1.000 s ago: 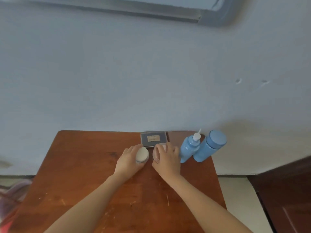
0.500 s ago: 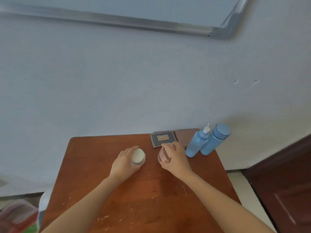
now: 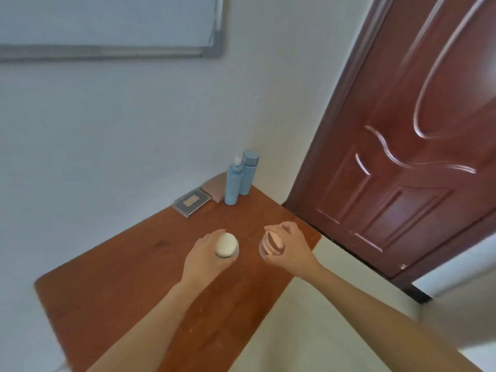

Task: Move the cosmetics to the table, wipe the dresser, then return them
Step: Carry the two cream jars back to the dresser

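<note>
No brand or wording is legible to me from the head view. The only label is a small tan rectangle on the lid of the dark palette point(image 3: 191, 202), and its print is too blurred to make out.

My left hand point(image 3: 204, 256) is wrapped round the white-lidded jar point(image 3: 226, 245), fingers curled along its far side and the thumb underneath. The lid is a smooth, matte, off-white dome on a darker, squat, round body. My right hand point(image 3: 292, 248) grips the pink jar point(image 3: 272, 244) with fingers curled over its top. This jar is clear-walled and round with a peach-pink inside, and it is tilted so its circular face points at the camera. Both jars sit over the dresser point(image 3: 134, 277) near its front right corner, the pink one closer to that corner (I cannot tell whether either still touches the wood).

The dresser top is reddish-brown wood, glossy, with pale scratches and flecks towards its front edge. At its back right corner stand two tall, powder-blue cylinders, touching or nearly so. The pump bottle point(image 3: 233, 186) has a white nozzle, and the capped bottle point(image 3: 248, 171) behind it has a flat blue cap. Just left of them, against the back edge, lies the pink case point(image 3: 214, 187), flat and rectangular, with the palette beside it, also flat.

Behind is a plain pale wall point(image 3: 120, 116) with a grey metal-framed board point(image 3: 107, 52). To the right is a dark red panelled door point(image 3: 402, 157) with raised curved mouldings, above a cream floor point(image 3: 308, 318).
</note>
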Tool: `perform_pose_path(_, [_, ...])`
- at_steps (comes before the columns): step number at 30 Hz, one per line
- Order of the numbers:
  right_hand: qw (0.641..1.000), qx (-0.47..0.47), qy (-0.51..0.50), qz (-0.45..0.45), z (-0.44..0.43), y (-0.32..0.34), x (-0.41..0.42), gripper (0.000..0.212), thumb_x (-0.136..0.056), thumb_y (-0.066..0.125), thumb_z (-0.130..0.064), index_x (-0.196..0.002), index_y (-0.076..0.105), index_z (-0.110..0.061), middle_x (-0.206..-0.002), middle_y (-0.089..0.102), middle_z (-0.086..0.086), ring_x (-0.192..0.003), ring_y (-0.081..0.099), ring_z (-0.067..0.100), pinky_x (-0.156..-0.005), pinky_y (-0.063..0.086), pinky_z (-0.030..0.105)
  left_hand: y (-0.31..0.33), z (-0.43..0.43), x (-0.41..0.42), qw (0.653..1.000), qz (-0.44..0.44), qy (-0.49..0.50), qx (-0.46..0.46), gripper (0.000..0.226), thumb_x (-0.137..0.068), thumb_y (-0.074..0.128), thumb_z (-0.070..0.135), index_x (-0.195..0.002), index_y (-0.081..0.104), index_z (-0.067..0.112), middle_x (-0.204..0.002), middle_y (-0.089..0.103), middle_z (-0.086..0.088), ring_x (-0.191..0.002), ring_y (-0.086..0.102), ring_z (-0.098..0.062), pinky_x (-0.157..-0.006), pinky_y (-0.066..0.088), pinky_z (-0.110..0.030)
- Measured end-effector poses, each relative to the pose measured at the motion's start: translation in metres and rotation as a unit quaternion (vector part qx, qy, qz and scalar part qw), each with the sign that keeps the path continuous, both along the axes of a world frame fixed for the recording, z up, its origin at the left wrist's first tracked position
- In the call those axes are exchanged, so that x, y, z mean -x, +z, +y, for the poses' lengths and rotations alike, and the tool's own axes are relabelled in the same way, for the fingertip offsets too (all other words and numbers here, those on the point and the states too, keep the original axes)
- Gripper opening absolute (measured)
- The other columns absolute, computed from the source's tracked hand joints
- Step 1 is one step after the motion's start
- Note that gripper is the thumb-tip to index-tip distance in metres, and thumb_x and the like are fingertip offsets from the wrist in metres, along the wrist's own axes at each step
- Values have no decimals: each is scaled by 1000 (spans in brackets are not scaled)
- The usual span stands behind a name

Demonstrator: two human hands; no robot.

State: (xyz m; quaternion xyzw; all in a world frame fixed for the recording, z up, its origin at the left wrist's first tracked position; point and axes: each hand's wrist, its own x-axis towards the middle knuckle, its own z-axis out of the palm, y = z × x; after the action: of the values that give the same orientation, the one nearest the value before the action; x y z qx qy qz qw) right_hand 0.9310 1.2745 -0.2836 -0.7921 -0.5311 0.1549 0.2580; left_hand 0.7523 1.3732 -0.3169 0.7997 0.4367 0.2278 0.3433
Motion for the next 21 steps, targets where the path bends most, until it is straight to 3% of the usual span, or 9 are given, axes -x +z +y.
perform_pose_path(8, [980, -32, -194, -24, -163, 3, -45, 53, -68, 73, -27, -118, 56, -29, -119, 44, 6, -113, 43, 22, -93, 43, 29, 17, -104, -94, 976, -36, -213, 15, 63, -73, 73, 37, -127, 47, 21, -123, 54, 2, -116, 49, -18, -95, 37, -29])
perform_pose_path(11, [963, -42, -267, -15, -245, 2, -56, 53, -63, 68, -36, -114, 51, -43, -115, 42, 2, -107, 49, 25, -91, 45, 31, 21, -160, -133, 956, -37, -291, 21, 56, -64, 74, 46, -113, 56, 24, -110, 59, 7, -105, 55, -15, -87, 42, -26])
perform_pose_path(15, [934, -33, -354, -22, -364, 3, -62, 59, -66, 74, -18, -121, 54, -29, -118, 38, 3, -110, 43, 23, -91, 47, 32, 14, -252, -179, 929, -31, -368, 37, 68, -53, 58, 62, -108, 56, 24, -105, 61, 3, -101, 58, -19, -88, 47, -35])
perform_pose_path(18, [915, -28, -400, -34, -452, 4, -62, 56, -66, 72, -15, -118, 55, -29, -113, 39, 0, -109, 44, 25, -92, 46, 31, 18, -334, -199, 910, -40, -409, 48, 84, -47, 49, 64, -118, 52, 20, -114, 56, 2, -107, 53, -17, -90, 41, -28])
perform_pose_path(21, [898, -45, -431, -72, -533, 4, -58, 52, -64, 72, -13, -111, 58, -29, -103, 40, -13, -104, 47, 27, -87, 49, 42, 18, -411, -215, 888, -31, -457, 44, 77, -50, 51, 61, -115, 51, 22, -110, 54, 2, -104, 53, -17, -85, 40, -27])
